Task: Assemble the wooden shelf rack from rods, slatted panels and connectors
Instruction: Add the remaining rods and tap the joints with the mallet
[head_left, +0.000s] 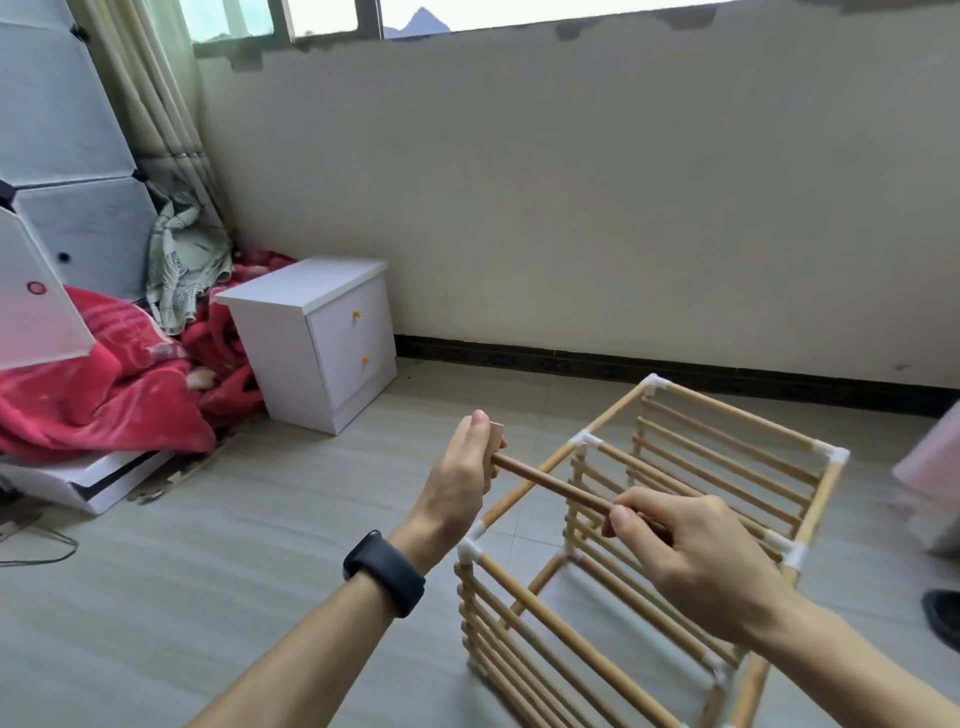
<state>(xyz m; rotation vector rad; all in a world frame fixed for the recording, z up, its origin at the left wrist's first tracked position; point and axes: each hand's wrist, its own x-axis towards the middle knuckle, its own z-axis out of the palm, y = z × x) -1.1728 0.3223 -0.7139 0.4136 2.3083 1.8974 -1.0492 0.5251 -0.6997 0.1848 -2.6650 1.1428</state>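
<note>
White nightstand, red blanket beyond rack

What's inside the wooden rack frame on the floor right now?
Only grey floor tiles show inside the pale wooden slatted rack frame; the right hand covers its middle.

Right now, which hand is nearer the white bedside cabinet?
Left. The left hand, holding the wooden block on the rod, is just right of the cabinet; the right hand pinches that rod farther right.
</note>
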